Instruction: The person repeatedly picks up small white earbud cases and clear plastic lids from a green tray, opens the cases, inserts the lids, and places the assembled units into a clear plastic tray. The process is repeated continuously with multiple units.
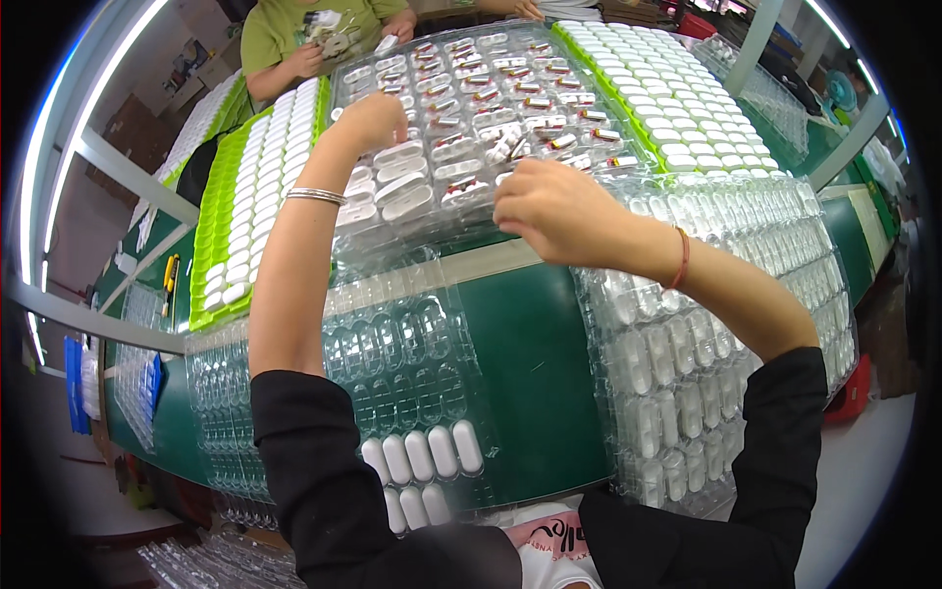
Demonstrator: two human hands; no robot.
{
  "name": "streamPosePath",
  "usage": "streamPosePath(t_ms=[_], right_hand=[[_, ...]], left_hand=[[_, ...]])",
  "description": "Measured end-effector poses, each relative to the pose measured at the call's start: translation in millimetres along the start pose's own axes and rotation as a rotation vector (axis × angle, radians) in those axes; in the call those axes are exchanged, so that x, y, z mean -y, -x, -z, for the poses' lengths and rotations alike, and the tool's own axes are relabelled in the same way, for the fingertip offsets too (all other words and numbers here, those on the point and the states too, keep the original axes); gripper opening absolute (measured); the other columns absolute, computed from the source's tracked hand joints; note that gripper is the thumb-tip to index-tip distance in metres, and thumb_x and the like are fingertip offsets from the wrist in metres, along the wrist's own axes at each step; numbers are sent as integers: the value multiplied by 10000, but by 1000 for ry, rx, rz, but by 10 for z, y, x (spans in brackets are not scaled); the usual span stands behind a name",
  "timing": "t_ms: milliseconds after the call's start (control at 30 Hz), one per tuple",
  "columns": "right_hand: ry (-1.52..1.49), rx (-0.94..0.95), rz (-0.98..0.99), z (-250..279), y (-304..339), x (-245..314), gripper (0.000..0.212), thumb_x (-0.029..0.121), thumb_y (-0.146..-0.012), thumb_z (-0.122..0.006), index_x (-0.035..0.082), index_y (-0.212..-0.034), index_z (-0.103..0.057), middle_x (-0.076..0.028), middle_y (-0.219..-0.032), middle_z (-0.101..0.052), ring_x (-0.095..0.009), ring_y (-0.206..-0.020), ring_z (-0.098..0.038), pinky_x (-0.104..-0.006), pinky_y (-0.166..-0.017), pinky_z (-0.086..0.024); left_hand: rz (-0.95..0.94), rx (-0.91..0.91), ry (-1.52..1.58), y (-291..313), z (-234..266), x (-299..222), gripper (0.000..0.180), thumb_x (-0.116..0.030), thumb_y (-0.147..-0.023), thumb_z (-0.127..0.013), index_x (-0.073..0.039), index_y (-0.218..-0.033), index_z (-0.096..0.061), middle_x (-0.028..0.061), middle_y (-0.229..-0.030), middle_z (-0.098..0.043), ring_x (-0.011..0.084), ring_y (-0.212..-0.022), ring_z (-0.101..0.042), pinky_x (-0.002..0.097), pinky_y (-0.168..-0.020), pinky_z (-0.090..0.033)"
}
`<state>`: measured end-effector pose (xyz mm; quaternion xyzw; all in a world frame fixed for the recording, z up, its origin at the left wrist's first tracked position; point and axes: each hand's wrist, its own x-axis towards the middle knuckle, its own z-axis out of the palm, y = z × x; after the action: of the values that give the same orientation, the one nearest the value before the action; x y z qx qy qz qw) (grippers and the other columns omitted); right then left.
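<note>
A clear plastic tray (461,221) in front of me holds white oval cases and small parts with red and silver ends. My left hand (371,124) reaches over its left side, fingers bent downward above the open white cases (402,183). Whatever those fingertips hold is hidden. Near the tray's front middle, my right hand (557,212) is closed with the fingers curled under; its contents cannot be seen. Just beyond it lies a cluster of small white pieces (505,142).
Green trays of white oval cases flank the clear one, at left (218,240) and right (677,98). Nearer me are stacked clear trays (706,324) and one with several white cases (432,452). A person in a green top (275,39) works across the table.
</note>
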<state>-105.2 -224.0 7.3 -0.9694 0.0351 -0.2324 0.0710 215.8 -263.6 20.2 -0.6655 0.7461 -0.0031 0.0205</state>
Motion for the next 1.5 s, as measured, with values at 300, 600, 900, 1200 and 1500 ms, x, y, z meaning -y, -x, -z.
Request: streamPosePath(t_ms=[300, 600, 900, 1200, 1500], right_hand=[[-116, 9, -108, -141, 369, -93, 92, 99, -826, -607, 59, -772, -669, -70, -837, -632, -267, -897, -565, -398, -820, -441], [-137, 73, -80, -184, 355, -81, 103, 114, -833, -609, 51, -792, -679, -96, -813, -652, -288, -846, -612, -408, -802, -452], [-302, 98, -242, -152, 283, -98, 91, 103, -826, -644, 28, -822, -694, -100, -828, -685, -295, -828, -640, -409, -767, -472], [-347, 130, -269, -202, 311, -110, 81, 96, -827, -638, 36, -818, -692, -97, -813, -681, -296, -825, -639, -407, -772, -471], [-355, 75, -258, -219, 342, -124, 118, 129, -822, -622, 44, -822, -704, -154, -789, -679, -350, -789, -647, -438, -729, -496]], left_hand=[[-170, 148, 76, -221, -55, 176, 181, -21, -627, -676, -42, -795, -738, 148, -808, -703, 267, -773, -664, 349, -724, -517], [-86, 99, 68, -117, 76, 5, 125, -59, -648, -696, -22, -765, -714, 128, -775, -701, 235, -748, -665, 336, -696, -522], [-116, -21, 208, -135, -20, 141, 213, -82, -630, -748, -27, -835, -724, 112, -787, -706, 238, -729, -669, 338, -683, -524], [-68, 107, 122, -231, 36, 116, 227, -125, -680, -764, -27, -882, -732, 137, -849, -720, 255, -786, -685, 343, -755, -528], [-139, -95, 298, 180, 18, 387, 195, -105, -740, -718, -46, -925, -740, 118, -849, -709, 238, -828, -665, 340, -796, -508]])
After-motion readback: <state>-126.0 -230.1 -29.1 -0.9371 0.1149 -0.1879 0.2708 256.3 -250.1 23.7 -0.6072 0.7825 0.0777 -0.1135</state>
